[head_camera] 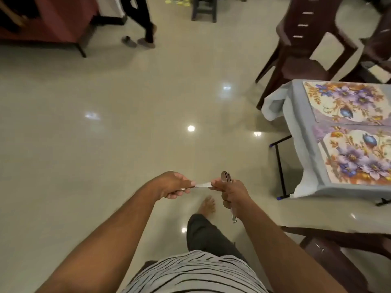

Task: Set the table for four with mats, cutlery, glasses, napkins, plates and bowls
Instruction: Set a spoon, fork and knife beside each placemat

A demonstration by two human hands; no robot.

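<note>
I stand on the floor left of the table (pixel 304 132), which wears a grey cloth. Two floral mats lie on it, one at the far end (pixel 347 102) and one nearer (pixel 359 157). My right hand (pixel 232 194) grips a bunch of steel cutlery (pixel 226 177), heads up and handles poking out below the fist. My left hand (pixel 171 185) pinches one flat steel piece (pixel 202 185), which lies level between both hands; my right thumb touches its other end.
A dark brown plastic chair (pixel 306 47) stands at the table's far end and another (pixel 338 250) at its near end, close to my right arm. Another person's legs (pixel 141 22) are at the back left beside a red-draped table (pixel 53 20). A dark stool (pixel 204 8) stands beyond.
</note>
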